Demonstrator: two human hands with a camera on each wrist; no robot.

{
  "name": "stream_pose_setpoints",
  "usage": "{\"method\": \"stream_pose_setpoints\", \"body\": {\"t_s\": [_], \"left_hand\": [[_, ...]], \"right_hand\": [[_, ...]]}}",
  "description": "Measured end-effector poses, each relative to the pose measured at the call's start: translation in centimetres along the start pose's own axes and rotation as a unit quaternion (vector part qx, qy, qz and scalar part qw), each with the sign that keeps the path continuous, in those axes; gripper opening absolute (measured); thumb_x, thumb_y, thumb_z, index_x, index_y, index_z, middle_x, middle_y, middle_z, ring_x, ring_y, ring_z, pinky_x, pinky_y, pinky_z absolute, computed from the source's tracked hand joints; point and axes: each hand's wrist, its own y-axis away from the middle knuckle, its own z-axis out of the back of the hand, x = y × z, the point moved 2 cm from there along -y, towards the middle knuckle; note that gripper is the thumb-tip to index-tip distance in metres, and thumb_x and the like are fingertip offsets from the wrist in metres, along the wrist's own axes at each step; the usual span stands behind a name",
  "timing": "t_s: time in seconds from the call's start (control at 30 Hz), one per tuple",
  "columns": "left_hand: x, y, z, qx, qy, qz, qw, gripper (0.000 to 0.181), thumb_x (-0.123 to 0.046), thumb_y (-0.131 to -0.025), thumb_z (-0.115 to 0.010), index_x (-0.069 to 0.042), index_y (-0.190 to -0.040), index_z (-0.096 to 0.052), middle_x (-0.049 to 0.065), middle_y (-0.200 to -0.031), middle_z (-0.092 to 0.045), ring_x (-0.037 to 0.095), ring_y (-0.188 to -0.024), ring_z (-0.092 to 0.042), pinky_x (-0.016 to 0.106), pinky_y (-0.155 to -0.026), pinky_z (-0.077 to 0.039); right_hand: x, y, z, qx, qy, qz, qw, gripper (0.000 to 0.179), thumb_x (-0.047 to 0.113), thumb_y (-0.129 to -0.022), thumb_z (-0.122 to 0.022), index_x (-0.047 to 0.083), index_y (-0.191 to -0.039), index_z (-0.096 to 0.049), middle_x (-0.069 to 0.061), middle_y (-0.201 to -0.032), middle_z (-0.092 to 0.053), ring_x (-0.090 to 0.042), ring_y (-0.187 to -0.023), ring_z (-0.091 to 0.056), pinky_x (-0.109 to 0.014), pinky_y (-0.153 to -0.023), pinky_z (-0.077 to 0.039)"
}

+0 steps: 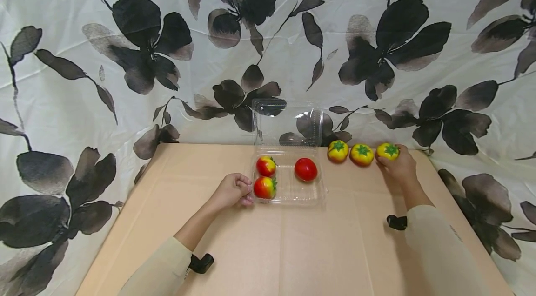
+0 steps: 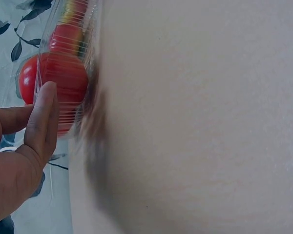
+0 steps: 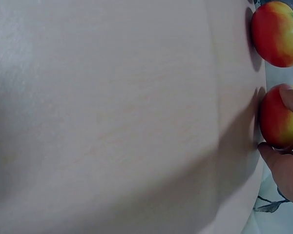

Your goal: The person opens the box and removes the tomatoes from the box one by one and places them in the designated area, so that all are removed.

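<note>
A clear plastic clamshell container (image 1: 289,196) lies with its lid (image 1: 289,121) raised at the back. Inside, two red-and-yellow tomatoes (image 1: 264,187) sit along the left side and a plain red tomato (image 1: 305,169) at the right. My left hand (image 1: 231,191) pinches the container's left edge between thumb and fingers, as the left wrist view shows beside the ribbed wall (image 2: 68,80). At the far right of a row, my right hand (image 1: 399,165) grips a yellow-and-red tomato (image 1: 387,151) with a green star-shaped top. In the right wrist view, thumb and fingers are around that tomato (image 3: 278,119).
Two more yellow-and-red tomatoes, one in the middle (image 1: 362,155) and one at the left (image 1: 338,151), stand in the row right of the container. The tan tabletop (image 1: 251,249) ends at a flower-printed cloth (image 1: 293,54) behind it.
</note>
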Motion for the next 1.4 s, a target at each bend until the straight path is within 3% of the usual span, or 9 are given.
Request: {"method": "stream_pose_setpoints", "body": {"t_s": [0.5, 0.9, 1.13, 1.4], "left_hand": [[-0.1, 0.0, 0.0, 0.005, 0.007, -0.003, 1.0, 0.019, 0.009, -0.098, -0.06, 0.015, -0.115, -0.054, 0.028, -0.09, -0.067, 0.022, -0.067, -0.074, 0.049, -0.073, -0.068], [0.0, -0.1, 0.0, 0.005, 0.008, -0.008, 0.9999, 0.019, 0.009, -0.097, -0.061, 0.015, -0.114, -0.054, 0.027, -0.089, -0.066, 0.021, -0.066, -0.073, 0.049, -0.072, -0.068], [0.0, 0.0, 0.0, 0.003, 0.006, -0.011, 0.9999, 0.018, 0.009, -0.097, -0.062, 0.014, -0.113, -0.055, 0.026, -0.088, -0.066, 0.022, -0.066, -0.074, 0.05, -0.072, -0.068], [0.0, -0.1, 0.0, 0.0, 0.001, -0.011, 0.9999, 0.016, 0.009, -0.097, -0.062, 0.013, -0.112, -0.056, 0.022, -0.085, -0.067, 0.022, -0.066, -0.074, 0.051, -0.073, -0.067]], "right_hand": [[-0.5, -0.2, 0.3, 0.008, -0.003, 0.004, 1.0, 0.093, 0.034, -0.1, -0.068, -0.007, -0.16, -0.009, -0.042, -0.156, -0.026, -0.059, -0.141, -0.031, -0.069, -0.123, -0.029], [-0.2, 0.8, 2.0, 0.003, -0.031, 0.041, 0.9987, 0.095, 0.035, -0.101, -0.067, -0.005, -0.161, -0.005, -0.042, -0.159, -0.021, -0.06, -0.144, -0.026, -0.071, -0.122, -0.026], [0.4, 1.5, 3.1, 0.008, -0.046, 0.041, 0.9981, 0.095, 0.036, -0.101, -0.067, -0.002, -0.162, -0.005, -0.039, -0.163, -0.016, -0.06, -0.146, -0.025, -0.073, -0.12, -0.028], [1.3, 2.8, 3.7, -0.01, -0.019, 0.096, 0.9951, 0.089, 0.03, -0.1, -0.068, -0.005, -0.161, -0.013, -0.04, -0.16, -0.023, -0.062, -0.14, -0.032, -0.076, -0.115, -0.033]]}}
